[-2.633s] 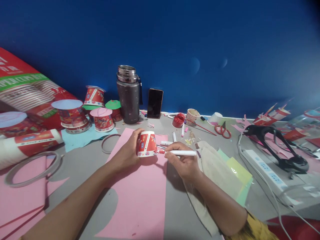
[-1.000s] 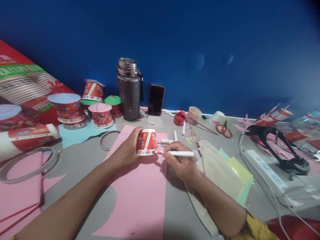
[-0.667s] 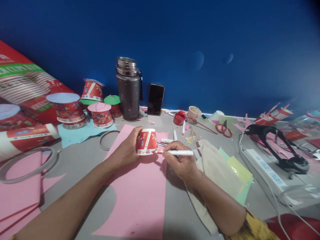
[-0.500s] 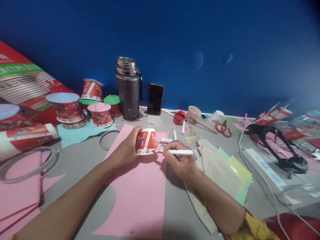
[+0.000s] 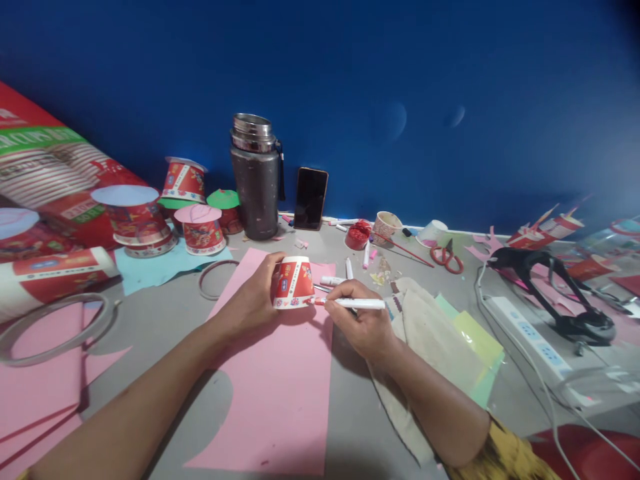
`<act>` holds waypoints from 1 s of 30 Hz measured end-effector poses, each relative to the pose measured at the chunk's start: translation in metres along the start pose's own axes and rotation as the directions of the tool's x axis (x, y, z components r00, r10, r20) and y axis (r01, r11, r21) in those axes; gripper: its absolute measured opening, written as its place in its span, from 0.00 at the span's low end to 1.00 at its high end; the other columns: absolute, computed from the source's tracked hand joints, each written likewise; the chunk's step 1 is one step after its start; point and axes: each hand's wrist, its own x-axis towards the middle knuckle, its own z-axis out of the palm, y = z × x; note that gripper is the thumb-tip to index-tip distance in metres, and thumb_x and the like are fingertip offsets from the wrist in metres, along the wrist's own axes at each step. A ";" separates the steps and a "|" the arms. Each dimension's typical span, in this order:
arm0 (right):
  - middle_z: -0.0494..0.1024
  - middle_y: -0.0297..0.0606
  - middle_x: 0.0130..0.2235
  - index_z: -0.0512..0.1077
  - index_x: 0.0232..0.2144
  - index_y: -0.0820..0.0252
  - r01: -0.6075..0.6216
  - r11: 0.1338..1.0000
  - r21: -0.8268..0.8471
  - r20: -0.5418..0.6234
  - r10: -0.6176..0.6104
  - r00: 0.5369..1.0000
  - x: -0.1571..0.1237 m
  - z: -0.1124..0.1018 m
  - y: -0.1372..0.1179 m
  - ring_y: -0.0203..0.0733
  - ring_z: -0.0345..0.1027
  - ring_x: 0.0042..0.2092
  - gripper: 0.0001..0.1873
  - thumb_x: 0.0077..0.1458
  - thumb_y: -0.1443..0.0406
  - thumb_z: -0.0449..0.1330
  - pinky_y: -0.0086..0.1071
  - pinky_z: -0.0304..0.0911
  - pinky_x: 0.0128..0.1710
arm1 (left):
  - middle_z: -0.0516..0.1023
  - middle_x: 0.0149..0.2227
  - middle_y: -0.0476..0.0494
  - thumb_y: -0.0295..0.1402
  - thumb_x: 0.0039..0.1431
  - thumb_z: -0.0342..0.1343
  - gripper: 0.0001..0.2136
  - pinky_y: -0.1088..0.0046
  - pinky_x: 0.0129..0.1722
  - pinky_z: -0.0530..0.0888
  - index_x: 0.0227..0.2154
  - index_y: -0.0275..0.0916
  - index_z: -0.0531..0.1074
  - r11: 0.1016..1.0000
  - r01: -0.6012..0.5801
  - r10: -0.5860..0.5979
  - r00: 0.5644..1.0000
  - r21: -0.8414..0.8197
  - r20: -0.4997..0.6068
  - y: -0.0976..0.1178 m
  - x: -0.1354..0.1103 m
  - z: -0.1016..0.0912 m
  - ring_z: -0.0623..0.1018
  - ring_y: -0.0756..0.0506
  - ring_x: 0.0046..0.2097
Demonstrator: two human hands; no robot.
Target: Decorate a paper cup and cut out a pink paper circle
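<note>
My left hand (image 5: 261, 288) grips a red and white paper cup (image 5: 295, 283), turned upside down with its rim downward, above a pink paper sheet (image 5: 280, 393). Between the fingers of my right hand (image 5: 361, 321) is a white marker (image 5: 359, 303) with a red tip end. The marker's tip meets or nearly touches the cup's lower right edge, by the printed border of flowers. The left fingers behind the cup are partly hidden.
Decorated cups (image 5: 201, 230) stand at the left on blue paper, near a dark steel flask (image 5: 255, 187). A phone (image 5: 311, 199) leans on the blue wall. Orange-handled scissors (image 5: 449, 257), a beige cloth (image 5: 425, 340) and a power strip (image 5: 533, 340) lie to the right.
Hardly anything differs. Both hands, the cup and the marker hold nearly the same place, with only a very slight shift.
</note>
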 end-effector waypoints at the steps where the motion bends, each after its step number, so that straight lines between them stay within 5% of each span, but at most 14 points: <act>1: 0.80 0.35 0.30 0.76 0.32 0.56 -0.002 1.000 0.000 -0.002 0.002 1.000 0.000 0.000 0.000 0.37 0.71 0.28 0.04 0.60 0.64 0.63 0.31 0.68 0.32 | 0.77 0.56 0.38 0.44 0.50 0.72 0.39 0.62 0.42 0.79 0.62 0.46 0.59 1.000 0.010 -0.010 1.000 -0.006 -0.001 0.001 0.000 0.000 0.81 0.36 0.52; 30: 0.78 0.31 0.28 0.75 0.33 0.56 0.057 0.998 0.029 -0.051 -0.055 0.997 -0.002 -0.001 -0.001 0.34 0.69 0.26 0.03 0.61 0.68 0.63 0.28 0.65 0.28 | 0.78 0.55 0.39 0.44 0.48 0.73 0.40 0.63 0.43 0.79 0.61 0.45 0.60 1.000 0.003 -0.003 1.000 0.013 -0.005 0.002 -0.001 0.000 0.81 0.37 0.51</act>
